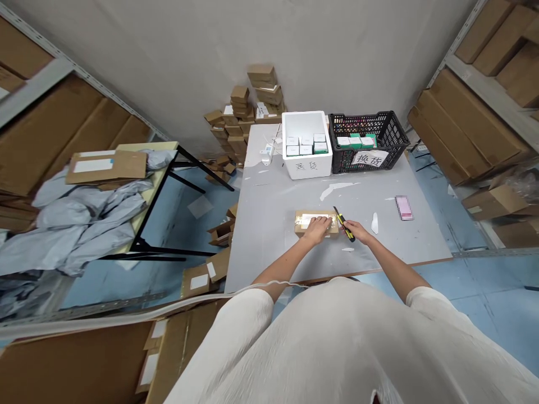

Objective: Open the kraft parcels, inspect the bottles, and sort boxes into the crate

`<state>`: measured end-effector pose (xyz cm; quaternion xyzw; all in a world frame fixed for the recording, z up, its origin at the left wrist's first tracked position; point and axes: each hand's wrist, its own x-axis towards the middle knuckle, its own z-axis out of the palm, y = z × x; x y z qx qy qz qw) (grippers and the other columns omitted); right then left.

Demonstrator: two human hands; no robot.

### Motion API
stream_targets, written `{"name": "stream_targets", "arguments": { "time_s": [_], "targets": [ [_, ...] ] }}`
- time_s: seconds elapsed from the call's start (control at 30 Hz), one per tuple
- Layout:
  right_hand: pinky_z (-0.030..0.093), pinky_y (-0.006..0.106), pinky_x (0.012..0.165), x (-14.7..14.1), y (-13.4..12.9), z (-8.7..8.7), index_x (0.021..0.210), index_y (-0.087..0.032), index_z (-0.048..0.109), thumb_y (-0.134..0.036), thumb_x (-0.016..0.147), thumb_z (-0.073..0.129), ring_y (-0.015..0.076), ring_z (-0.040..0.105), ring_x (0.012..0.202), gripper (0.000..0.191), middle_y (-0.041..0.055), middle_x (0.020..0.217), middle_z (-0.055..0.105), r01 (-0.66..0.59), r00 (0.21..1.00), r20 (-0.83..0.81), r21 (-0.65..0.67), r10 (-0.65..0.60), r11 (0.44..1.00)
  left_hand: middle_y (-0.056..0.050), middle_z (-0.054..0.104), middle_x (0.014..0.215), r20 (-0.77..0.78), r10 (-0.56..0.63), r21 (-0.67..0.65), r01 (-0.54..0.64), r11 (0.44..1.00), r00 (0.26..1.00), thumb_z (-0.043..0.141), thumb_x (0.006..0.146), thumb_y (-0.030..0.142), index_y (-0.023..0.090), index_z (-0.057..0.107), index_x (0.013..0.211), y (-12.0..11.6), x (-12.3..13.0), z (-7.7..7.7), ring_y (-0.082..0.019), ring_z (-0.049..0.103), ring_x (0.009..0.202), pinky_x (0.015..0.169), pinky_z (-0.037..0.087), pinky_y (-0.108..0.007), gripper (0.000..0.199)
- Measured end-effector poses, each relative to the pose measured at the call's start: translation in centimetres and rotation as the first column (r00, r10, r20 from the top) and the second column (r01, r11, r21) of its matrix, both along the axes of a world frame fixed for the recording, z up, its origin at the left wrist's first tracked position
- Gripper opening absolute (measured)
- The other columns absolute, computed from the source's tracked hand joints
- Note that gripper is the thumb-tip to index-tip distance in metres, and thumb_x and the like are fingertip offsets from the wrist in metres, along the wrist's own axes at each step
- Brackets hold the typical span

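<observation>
A small cardboard box [300, 221] with a white label lies near the front middle of the grey table. My left hand [318, 229] rests on its top and right part, fingers stretched over the label and tape. Just to the right, my right hand [356, 231] is closed around a yellow and black utility knife [348, 230]. The knife slants up and left, its blade end close to the box's right end; whether it touches the box I cannot tell.
Behind stand a white foam bin [307, 168] and a black plastic crate [366, 161], both holding small boxes. A pinkish pixelated item [403, 207] lies at right. A white device [266, 154] sits back left. Stacked cartons [240, 126] and shelves surround the table.
</observation>
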<state>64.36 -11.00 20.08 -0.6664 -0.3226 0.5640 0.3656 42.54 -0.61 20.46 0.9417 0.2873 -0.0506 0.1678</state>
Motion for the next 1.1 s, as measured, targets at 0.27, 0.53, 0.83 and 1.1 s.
{"name": "stream_targets", "arguments": {
  "time_s": [0.27, 0.53, 0.83, 1.1],
  "targets": [
    [0.054, 0.029, 0.067, 5.2, -1.3, 2.1, 0.1, -0.022, 0.074, -0.052, 0.097, 0.065, 0.0173, 0.067, 0.066, 0.031, 0.0019, 0.082, 0.075, -0.287, 0.895, 0.352, -0.018, 0.275, 0.958, -0.014, 0.06, 0.137, -0.017, -0.014, 0.01, 0.015, 1.0, 1.0, 0.076, 0.087, 0.015, 0.023, 0.055, 0.142, -0.4, 0.4, -0.3, -0.032, 0.058, 0.134, 0.123, 0.035, -0.047, 0.059],
    [0.048, 0.034, 0.083, 7.9, 3.3, 1.3, 0.105, -0.029, 0.08, -0.048, 0.097, 0.067, 0.026, 0.069, 0.091, 0.025, 0.0055, 0.095, 0.08, -0.565, 0.55, 0.715, -0.06, 0.431, 0.823, -0.011, 0.06, 0.136, 0.015, -0.009, 0.01, 0.009, 1.0, 1.0, 0.072, 0.087, 0.01, 0.027, 0.055, 0.14, -0.8, 0.0, -0.6, -0.03, 0.063, 0.127, 0.13, 0.028, -0.053, 0.058],
    [0.045, 0.034, 0.076, 7.1, 5.5, 2.7, 0.09, -0.028, 0.078, -0.049, 0.092, 0.071, 0.0251, 0.066, 0.078, 0.022, 0.0049, 0.081, 0.076, -0.643, 0.526, 0.637, -0.134, 0.563, 0.754, -0.013, 0.059, 0.138, 0.014, -0.003, 0.01, 0.003, 1.0, 1.0, 0.075, 0.089, 0.014, 0.025, 0.052, 0.143, -0.9, -0.1, -0.5, -0.03, 0.065, 0.128, 0.131, 0.027, -0.055, 0.06],
    [0.044, 0.029, 0.059, 7.9, 1.3, 2.4, 0.087, -0.027, 0.075, -0.06, 0.09, 0.068, 0.0169, 0.056, 0.059, 0.034, -0.0005, 0.069, 0.069, -0.565, 0.712, 0.373, -0.197, 0.594, 0.801, -0.012, 0.059, 0.137, 0.028, 0.025, -0.02, -0.024, 1.0, 0.999, 0.076, 0.088, 0.014, 0.026, 0.053, 0.139, -0.8, -0.1, -0.6, -0.029, 0.066, 0.125, 0.131, 0.029, -0.053, 0.057]
  ]
}}
